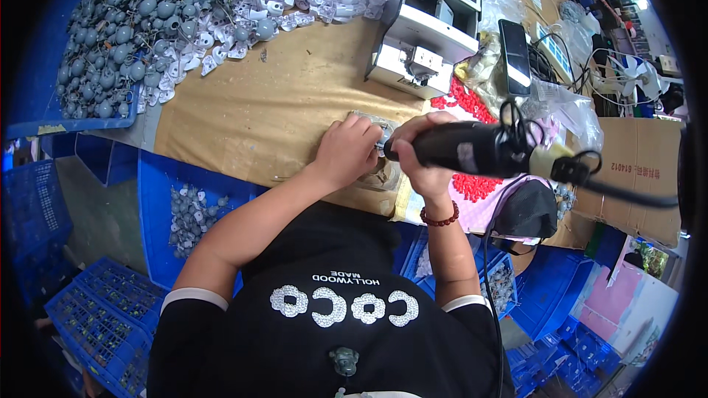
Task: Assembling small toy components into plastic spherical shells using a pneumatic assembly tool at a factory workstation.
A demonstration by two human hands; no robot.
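Clearly two hands work at the table's near edge: the left hand [346, 151] presses down with curled fingers on a small part [380, 141], and the right hand [422, 153] is wrapped tight around one black electric screwdriver [472, 149]. That part is mostly hidden under the fingers, so its shape is hard to make out; it lies just at the left fingertips, touching the tool's tip. One grey machine [424, 29] and one dark phone [515, 55] stand beyond. Grey knobs [125, 22] and red pieces [468, 103] are too many to count.
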